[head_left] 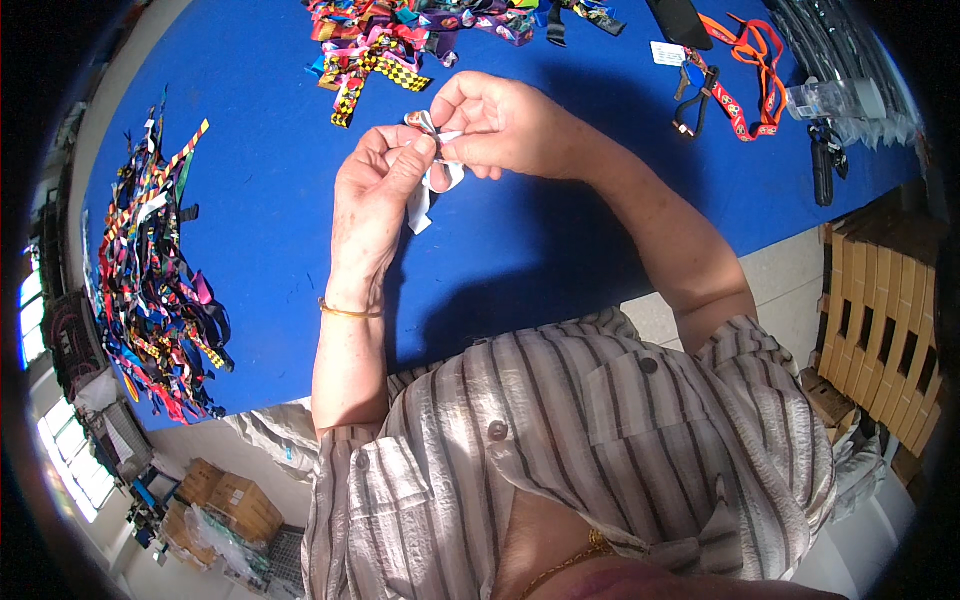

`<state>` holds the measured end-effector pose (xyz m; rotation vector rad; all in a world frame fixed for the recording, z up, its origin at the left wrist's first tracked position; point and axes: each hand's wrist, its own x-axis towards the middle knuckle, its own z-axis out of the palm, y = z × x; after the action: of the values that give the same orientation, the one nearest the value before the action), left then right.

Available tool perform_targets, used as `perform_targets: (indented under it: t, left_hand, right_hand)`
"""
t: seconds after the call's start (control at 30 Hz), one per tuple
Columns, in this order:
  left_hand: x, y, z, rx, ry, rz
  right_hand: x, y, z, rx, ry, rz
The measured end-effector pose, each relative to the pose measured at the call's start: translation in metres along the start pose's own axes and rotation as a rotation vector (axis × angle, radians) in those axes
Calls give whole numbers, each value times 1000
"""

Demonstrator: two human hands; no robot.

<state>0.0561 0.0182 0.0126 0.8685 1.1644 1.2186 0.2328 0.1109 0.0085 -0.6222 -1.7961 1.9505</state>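
Over the blue table [540,240], both my hands meet on a short strip of ribbon [420,212], its white side mostly showing. My left hand [375,185] pinches it between thumb and fingers, and a white end hangs down below the thumb. From the other side my right hand [515,128] grips the upper part, where the ribbon bends in a small loop with a bit of coloured print. Fingers cover the middle of the strip, so I cannot tell whether it is tied or only folded.
A heap of colourful printed ribbons [375,45] lies beyond my hands; another pile [160,280] spreads at the left edge. Far right are an orange-red lanyard [755,90], a black pouch [680,20], a clear plastic bottle [835,100] and plastic-wrapped black items [835,40]. Cardboard [880,330] stands beside the table.
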Motion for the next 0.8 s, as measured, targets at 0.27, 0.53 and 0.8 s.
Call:
perform_targets:
  t: [0.27,0.53,0.8]
  left_hand:
    - [-3,3,-2,91,-111,-49]
    - [-8,9,2,189,-106,-27]
    - [-6,8,3,223,-76,-34]
  right_hand:
    - [-3,-2,-11,10,-163,112]
    - [-3,-6,-11,42,-161,202]
    - [-1,0,-4,68,-89,125]
